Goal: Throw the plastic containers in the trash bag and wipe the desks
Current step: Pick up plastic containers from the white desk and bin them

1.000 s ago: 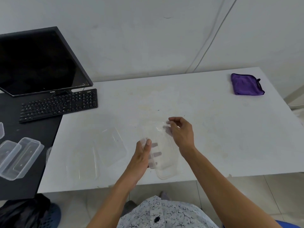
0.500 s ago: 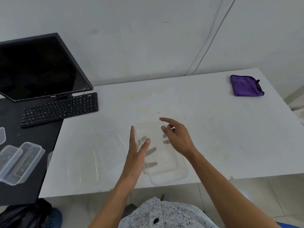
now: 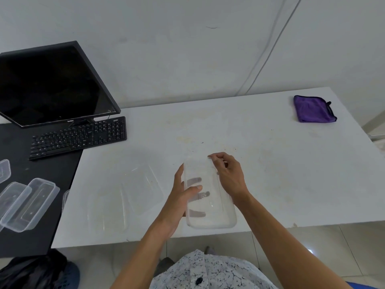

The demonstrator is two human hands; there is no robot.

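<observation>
A: Container (image 3: 210,197), clear plastic, near the front edge of the white desk (image 3: 270,163), gripped between both hands and seemingly raised a little off the top. Only one view, the head camera.

B: Left hand (image 3: 179,197)?

A: Wrapped round the left long side; thumb on top, fingers (image 3: 194,180) curled underneath and seen through the plastic. Closed on it.

B: Right hand (image 3: 229,178)?

A: Pinching the far right corner, fingertips bent over the rim. Also closed on it.

B: Changed from half a second back?

A: Yes. Then, both hands open, fingers spread, container lying loose between them. Now clamped from both sides. A second back, held as well, so probably a re-grip or a nesting of one piece into another; hard to tell with plastic this clear.

B: Meaning for the task?

A: Ready to carry. Black bag (image 3: 27,272) on the floor at lower left, beside the black desk (image 3: 41,205); likely the trash bag.

B: Left over?

A: Plenty. Two more clear pieces (image 3: 125,197) flat on the white desk just left of the hands, others (image 3: 27,203) on the black desk. No wiping begun: purple cloth (image 3: 313,109) untouched at the far right corner, stains visible mid-desk.
</observation>
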